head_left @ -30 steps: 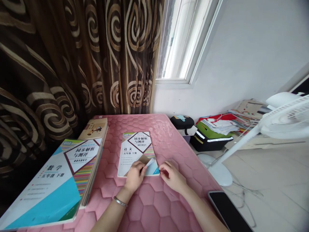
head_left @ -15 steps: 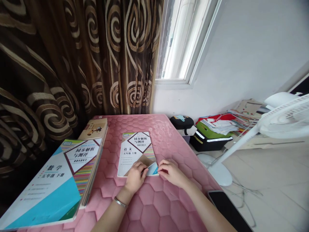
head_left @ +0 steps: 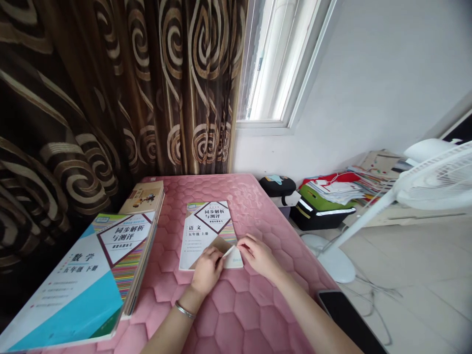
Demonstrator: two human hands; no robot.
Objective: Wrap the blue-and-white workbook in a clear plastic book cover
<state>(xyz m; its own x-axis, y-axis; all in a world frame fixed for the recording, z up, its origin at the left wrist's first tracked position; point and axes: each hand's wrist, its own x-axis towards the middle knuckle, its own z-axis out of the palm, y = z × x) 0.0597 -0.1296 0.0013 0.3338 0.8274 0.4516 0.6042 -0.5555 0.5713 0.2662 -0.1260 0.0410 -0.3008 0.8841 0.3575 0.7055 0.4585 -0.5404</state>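
Observation:
A paperback workbook with a white, brown and striped cover lies on the pink padded surface in front of me. Curled over its lower edge, my left hand presses on the cover near a fold. My right hand pinches the cover's lower right corner between thumb and fingertips. That corner is bent up and back towards my left fingers, baring a pale page below. A silver bangle sits on my left wrist.
To the left, a larger workbook tops a stack of books. A dark phone-like slab lies at the right edge. Beyond stand a white fan, a black-green bag and piled papers. A patterned curtain hangs behind.
My right hand has moved slightly up and left, lifting the cover corner and folding it towards my left hand. The left hand has stayed nearly in place.

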